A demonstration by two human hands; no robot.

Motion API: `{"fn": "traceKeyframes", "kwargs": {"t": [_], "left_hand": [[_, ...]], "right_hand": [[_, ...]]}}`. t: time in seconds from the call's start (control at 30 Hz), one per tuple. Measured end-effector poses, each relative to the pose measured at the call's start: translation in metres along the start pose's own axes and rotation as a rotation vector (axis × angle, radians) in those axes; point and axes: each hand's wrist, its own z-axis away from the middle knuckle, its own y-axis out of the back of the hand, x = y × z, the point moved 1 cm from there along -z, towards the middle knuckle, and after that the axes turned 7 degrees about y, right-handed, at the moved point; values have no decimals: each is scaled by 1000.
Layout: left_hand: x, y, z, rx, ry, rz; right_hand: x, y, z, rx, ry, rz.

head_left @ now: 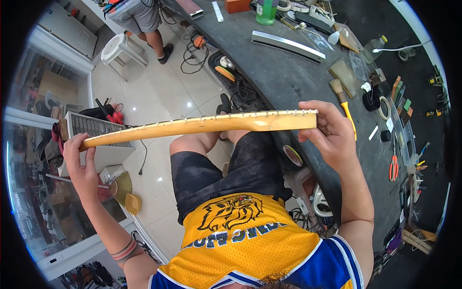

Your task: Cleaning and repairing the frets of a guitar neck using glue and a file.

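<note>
Evidently, the honey-coloured wooden instrument neck [207, 126] is held clear of any surface, lengthwise above the black patterned shorts [231, 166] of the seated person. The bare left hand [79, 159] closes fingers and thumb about its slimmer end; the bare right hand [334, 135] pinches the thick, squared heel. Small silvery metal frets [245, 113] already line the upper edge and the wood looks smoothly finished, so shaping and fretting seem done; it is joined to no body, and no strings can be made out. Whether the frets sit level cannot be told, since the playing face is mostly turned away, and the left fingers hide the slim tip. Beyond, on the dark grey workbench [284, 77], lie a yellow-handled brush [345, 108], scissors with orange handles [393, 159] and a straight-sided silvery metal bar [288, 46]; smaller clutter blurs together toward the rim. Farthest off, past a white plastic stool [120, 48], a co-worker in grey shorts [139, 19] is cut off by the upper edge.
</note>
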Motion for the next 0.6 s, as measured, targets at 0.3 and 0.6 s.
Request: {"fn": "traceKeyframes", "kwargs": {"t": [0.3,0.6], "left_hand": [[-8,-12,1,-30,34,29],[-19,-22,5,38,20,-1]], "right_hand": [[-7,0,2,4,165,236],[-6,-6,0,-35,270,355]]}}
